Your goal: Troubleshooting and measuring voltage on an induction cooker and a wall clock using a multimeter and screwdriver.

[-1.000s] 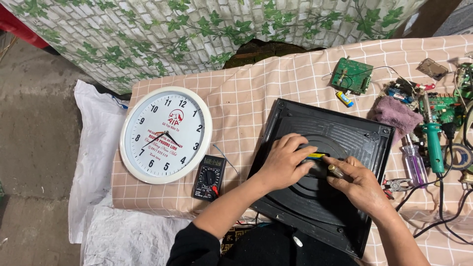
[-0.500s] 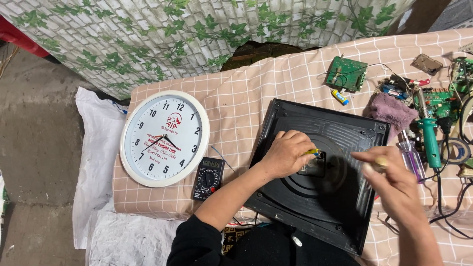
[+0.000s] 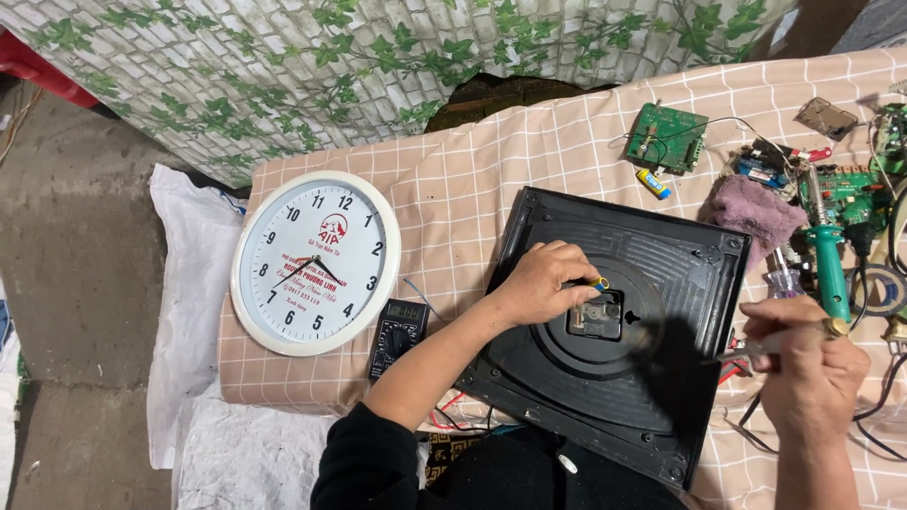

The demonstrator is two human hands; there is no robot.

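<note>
Black square clock back lies face-down on the checked pink cloth, toward the near edge of the table, its near corner hanging over the person's lap. At its centre sits the small clock movement, in a ring of raised circles.

Left hand rests on the clock back just left of the movement, fingers curled round a small battery w/ yellow and blue end, tip right above the movement. Can't tell if the battery is seated or only touching.

Right hand is off to the right, over the clock back's right edge, fingers closed on a thin metal tool, prob. tweezers or pliers, blurred, point aimed left toward the clock back but well apart from the movement.

Left of the clock back: small black multimeter near the cloth's front edge, then a round white wall clock, face up, by the left edge.

Far right side is cluttered: green circuit board w/ wires toward the back, a small yellow-blue battery just in front of it, a mauve rag, a green-handled soldering iron, more boards and leads at the right edge. White sacking hangs off the left end. Leaf-print brick-pattern sheet behind.
</note>
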